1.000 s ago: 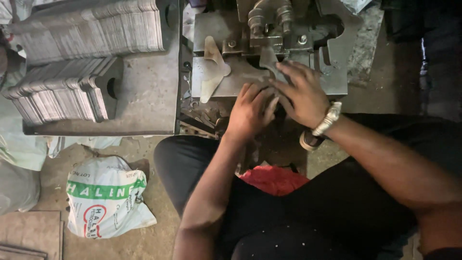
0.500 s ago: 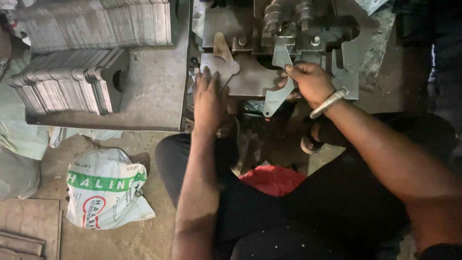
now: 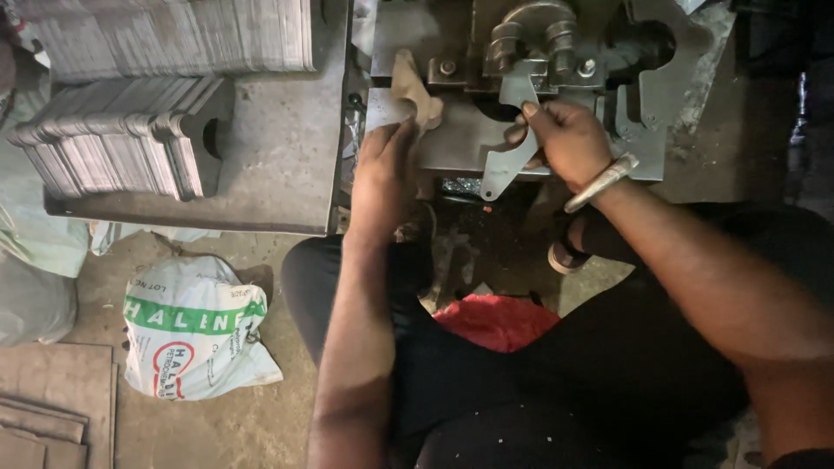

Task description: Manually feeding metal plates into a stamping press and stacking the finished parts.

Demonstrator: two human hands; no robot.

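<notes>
Fingers (image 3: 380,143) of the left hand (image 3: 382,178) lie flat and close together, palm down, on the grey steel bed plate (image 3: 452,143) of the press machine (image 3: 539,52), holding nothing; their tips touch the foot of a pale, rounded wooden block (image 3: 415,87) that stands on that plate. Far to the left, a grey metal worktop (image 3: 278,165) carries two stacks of thin cut steel plates: a long row standing on edge (image 3: 174,35) along the far side, and a shorter leaning stack (image 3: 122,143) with a notch cut in its end. Below the worktop, on the dusty floor, sits a white plastic sack with a green band (image 3: 195,326), and flat grey sheets (image 3: 52,408) lie at the lower left corner. Between the person's dark-clothed legs a red cloth (image 3: 495,321) shows. To the right of the left hand, the right hand (image 3: 569,143), with a silver metal bangle (image 3: 601,182) on its wrist, closes its fingers on a flat, curved grey steel plate piece (image 3: 508,148), which hangs tilted at the front edge of the machine, its upper end just under the rounded clamp parts (image 3: 530,35).
</notes>
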